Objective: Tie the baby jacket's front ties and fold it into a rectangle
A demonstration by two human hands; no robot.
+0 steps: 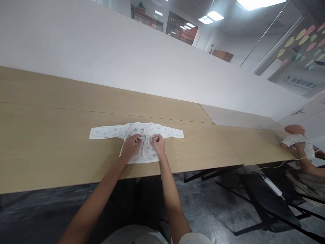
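A small white baby shirt with a scattered print lies spread on the table, neckline away from me and both long sleeves stretched out sideways. Its front edge with pale trim runs down the middle. My left hand rests over the left front, fingers curled and pinched together on the cloth. On the right front, my right hand has its fingertips drawn together in a pinch on the fabric. The exact bit of cloth between the fingers is too small to make out.
The long wooden table runs beneside a white wall. At far right, another person's hands hold a doll in white cloth. A black folding chair bearing a white power strip stands below the table's right part.
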